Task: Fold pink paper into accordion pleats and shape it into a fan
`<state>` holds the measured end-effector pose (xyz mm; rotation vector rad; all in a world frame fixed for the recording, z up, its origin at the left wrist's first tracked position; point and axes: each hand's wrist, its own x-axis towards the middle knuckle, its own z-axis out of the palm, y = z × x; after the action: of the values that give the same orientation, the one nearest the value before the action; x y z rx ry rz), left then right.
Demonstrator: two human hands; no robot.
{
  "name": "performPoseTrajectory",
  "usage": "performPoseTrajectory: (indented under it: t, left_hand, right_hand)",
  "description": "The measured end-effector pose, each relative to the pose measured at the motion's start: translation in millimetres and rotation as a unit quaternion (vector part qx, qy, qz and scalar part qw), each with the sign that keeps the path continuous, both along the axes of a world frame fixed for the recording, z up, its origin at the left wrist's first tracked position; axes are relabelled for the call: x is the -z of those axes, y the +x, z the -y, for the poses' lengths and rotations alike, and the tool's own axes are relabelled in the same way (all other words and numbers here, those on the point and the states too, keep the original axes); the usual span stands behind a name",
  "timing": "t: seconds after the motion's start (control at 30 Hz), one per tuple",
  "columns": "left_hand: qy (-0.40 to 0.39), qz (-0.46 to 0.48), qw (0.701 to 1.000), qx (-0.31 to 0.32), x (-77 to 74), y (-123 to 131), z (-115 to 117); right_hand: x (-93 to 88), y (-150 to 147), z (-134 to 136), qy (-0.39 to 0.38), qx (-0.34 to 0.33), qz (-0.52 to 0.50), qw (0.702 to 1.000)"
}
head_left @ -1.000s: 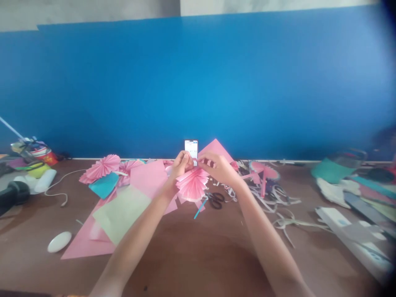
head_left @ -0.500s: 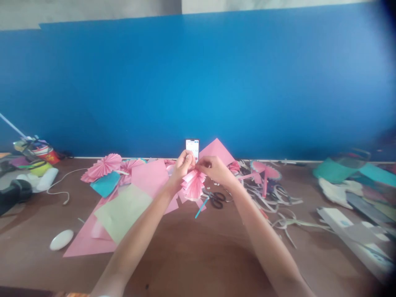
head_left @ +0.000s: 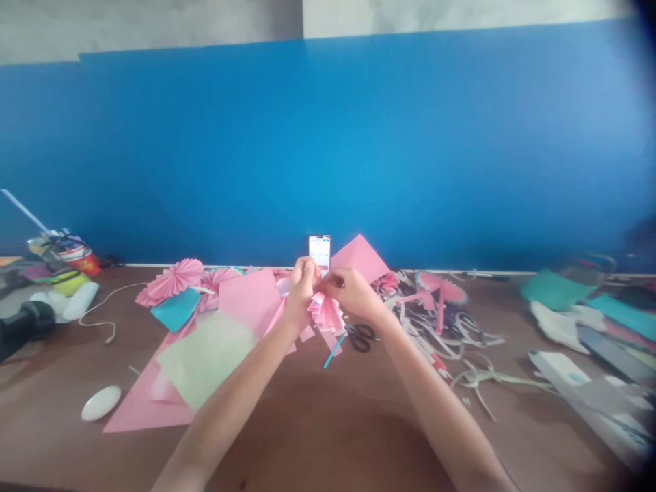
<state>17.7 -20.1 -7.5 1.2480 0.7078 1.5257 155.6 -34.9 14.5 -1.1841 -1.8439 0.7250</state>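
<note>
Between my two hands hangs a pleated pink paper fan (head_left: 326, 313), its folds spreading downward. My left hand (head_left: 304, 287) is closed at the fan's gathered top, from the left side. From the right, my right hand (head_left: 349, 288) pinches the same top, thumb and forefinger together. The fingertips hide the exact spot where the paper is gripped. Just below and right of the fan lie black-handled scissors (head_left: 361, 337) and a thin blue strip (head_left: 333, 352). Behind my fingers a phone (head_left: 320, 250) stands with its screen lit.
Pink sheets (head_left: 251, 295), a pale green sheet (head_left: 205, 355) and finished pink fans (head_left: 174, 279) lie to the left. A white oval object (head_left: 101, 403) sits nearer. Paper strips (head_left: 430, 328) tangle on the right, before a white power strip (head_left: 574, 383). A blue panel (head_left: 328, 150) stands behind.
The pink fan has narrowed a little and shifted slightly right between my hands. Both hands stay closed at its top. The whole view has moved slightly.
</note>
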Motion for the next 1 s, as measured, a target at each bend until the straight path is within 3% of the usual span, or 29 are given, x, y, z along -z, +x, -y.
performPoseTrajectory:
  t: [0.27,0.47,0.63,0.77,1.0]
  left_hand:
    - [0.022,-0.015,0.999,-0.017,-7.0,0,6]
    - [0.017,-0.019,1.000,0.004,-10.8,-5,4]
    - [0.005,-0.011,1.000,-0.007,-9.7,-8,-2]
    - [-0.007,-0.024,0.999,-0.021,-6.2,-7,-4]
    - [0.015,-0.061,0.997,-0.042,-8.4,-6,-1]
  right_hand:
    - [-10.9,-3,10,0.056,-0.035,0.084,0.994]
    - [-7.5,12,2,0.071,0.022,0.096,0.993]
    - [0.5,33,-14,0.080,0.055,0.042,0.994]
    - [-4.0,48,-16,0.070,0.059,-0.038,0.995]
    - [-21.8,57,-2,0.060,-0.041,-0.166,0.983]
